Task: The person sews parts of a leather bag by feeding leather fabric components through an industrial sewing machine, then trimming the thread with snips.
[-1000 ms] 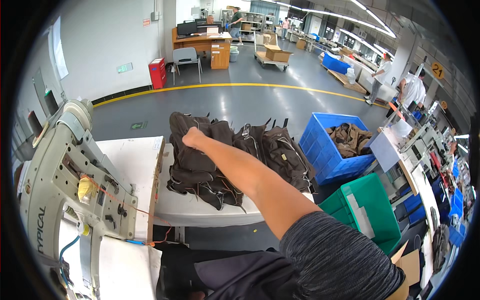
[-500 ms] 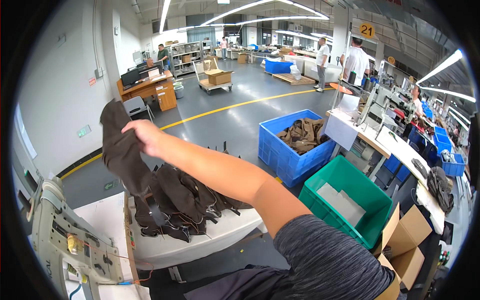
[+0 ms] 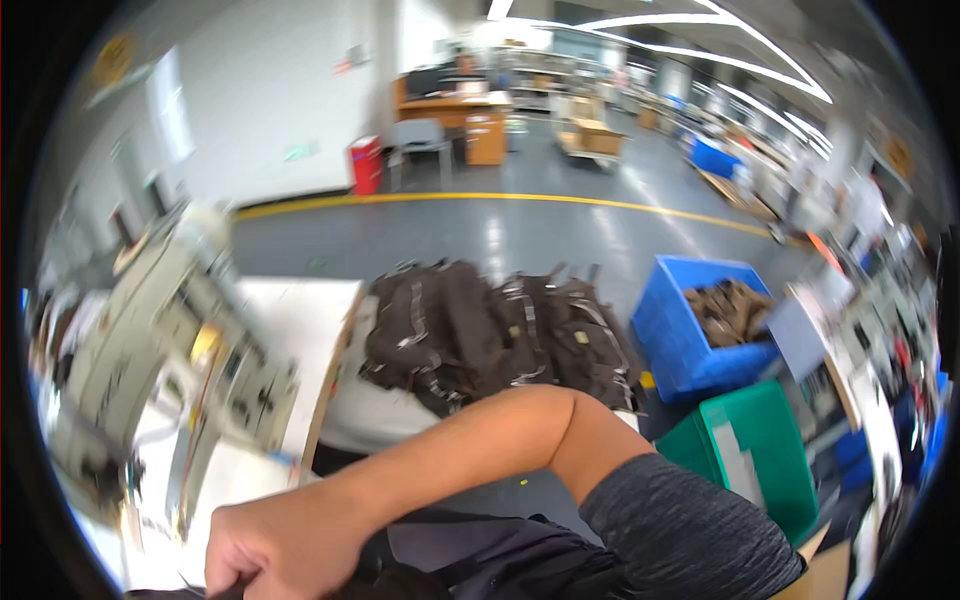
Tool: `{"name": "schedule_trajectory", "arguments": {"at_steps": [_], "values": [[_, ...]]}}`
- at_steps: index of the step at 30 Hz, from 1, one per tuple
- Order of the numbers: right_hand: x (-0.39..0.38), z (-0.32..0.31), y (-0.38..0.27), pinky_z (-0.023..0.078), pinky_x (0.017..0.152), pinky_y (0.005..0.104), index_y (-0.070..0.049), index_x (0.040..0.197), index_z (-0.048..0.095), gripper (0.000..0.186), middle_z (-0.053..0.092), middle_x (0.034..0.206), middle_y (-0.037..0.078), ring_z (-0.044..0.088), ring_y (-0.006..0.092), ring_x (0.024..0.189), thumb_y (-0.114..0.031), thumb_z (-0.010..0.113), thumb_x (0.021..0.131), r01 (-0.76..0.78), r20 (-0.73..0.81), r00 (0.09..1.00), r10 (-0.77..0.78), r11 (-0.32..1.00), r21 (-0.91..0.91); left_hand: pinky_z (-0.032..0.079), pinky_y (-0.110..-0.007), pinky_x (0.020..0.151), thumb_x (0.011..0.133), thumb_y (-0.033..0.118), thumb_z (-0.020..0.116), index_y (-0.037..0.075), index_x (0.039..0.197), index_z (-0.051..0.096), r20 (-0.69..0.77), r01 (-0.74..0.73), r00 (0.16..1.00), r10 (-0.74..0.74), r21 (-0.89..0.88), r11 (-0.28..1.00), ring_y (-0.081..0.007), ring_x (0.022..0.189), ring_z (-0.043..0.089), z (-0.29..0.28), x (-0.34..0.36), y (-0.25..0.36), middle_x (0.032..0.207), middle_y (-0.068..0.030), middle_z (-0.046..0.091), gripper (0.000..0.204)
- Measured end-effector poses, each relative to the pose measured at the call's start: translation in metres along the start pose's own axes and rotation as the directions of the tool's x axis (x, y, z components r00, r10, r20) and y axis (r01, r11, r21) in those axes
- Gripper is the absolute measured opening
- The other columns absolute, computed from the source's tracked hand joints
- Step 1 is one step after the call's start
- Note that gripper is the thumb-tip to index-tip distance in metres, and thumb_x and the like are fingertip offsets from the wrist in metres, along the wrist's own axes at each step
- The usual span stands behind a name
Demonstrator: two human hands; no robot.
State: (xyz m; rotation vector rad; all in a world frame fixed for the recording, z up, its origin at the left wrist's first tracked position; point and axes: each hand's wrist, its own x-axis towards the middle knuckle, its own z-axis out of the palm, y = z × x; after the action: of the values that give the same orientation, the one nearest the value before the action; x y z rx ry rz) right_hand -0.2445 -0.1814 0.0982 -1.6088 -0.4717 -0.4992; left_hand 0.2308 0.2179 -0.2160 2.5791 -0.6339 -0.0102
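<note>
Beside the sewing machine [image 3: 140, 345], low and left in the view, our right hand [image 3: 285, 545] curls into a fist. Its grip looks clamped on dark cloth [image 3: 170, 594], though only a sliver shows at the lower edge. Our left hand is out of view, so we cannot tell how its grip stands. Past our forearm, a row of brown pieces [image 3: 480, 330] with pale trim lies on the white tabletop [image 3: 375, 415]. To its right stand a blue crate [image 3: 675, 350] with lighter brown cloth [image 3: 730, 310] inside and a green bin [image 3: 785, 470]. As we judge it, the step in hand is holding the dark cloth near our body, apart from the row. The next move seems to call for a steady hold, clear of the machine.
</note>
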Motion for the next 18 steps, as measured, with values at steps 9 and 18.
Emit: {"name": "schedule_trajectory", "arguments": {"at_steps": [9, 18], "values": [[-0.028, 0.141, 0.125, 0.037, 0.055, 0.0314, 0.006, 0.138, 0.067, 0.063, 0.041, 0.066, -0.002, 0.046, 0.0144, 0.058, -0.008, 0.07, 0.076, 0.395, 0.462, 0.874, -0.15, 0.773, -0.496, 0.05, -0.052, 0.11, 0.109, 0.066, 0.036, 0.001, 0.157, 0.045, 0.449, 0.449, 0.893, -0.015, -0.893, 0.019, -0.0339, 0.138, 0.057, -0.045, -0.247, 0.107, 0.152, -0.0185, 0.056, 0.081], [-0.076, 0.201, 0.227, 0.04, 0.062, 0.0331, -0.002, 0.149, 0.06, 0.064, 0.045, 0.068, 0.0, 0.049, 0.0171, 0.063, -0.009, 0.072, 0.086, 0.206, 0.354, 0.934, 0.04, 0.75, -0.629, 0.051, -0.038, 0.106, 0.103, 0.038, 0.07, 0.0, 0.143, 0.051, 0.245, 0.244, 0.91, -0.333, -0.969, -0.044, -0.0237, 0.118, 0.067, -0.007, -0.25, 0.178, 0.134, -0.0125, 0.065, 0.058]]}}
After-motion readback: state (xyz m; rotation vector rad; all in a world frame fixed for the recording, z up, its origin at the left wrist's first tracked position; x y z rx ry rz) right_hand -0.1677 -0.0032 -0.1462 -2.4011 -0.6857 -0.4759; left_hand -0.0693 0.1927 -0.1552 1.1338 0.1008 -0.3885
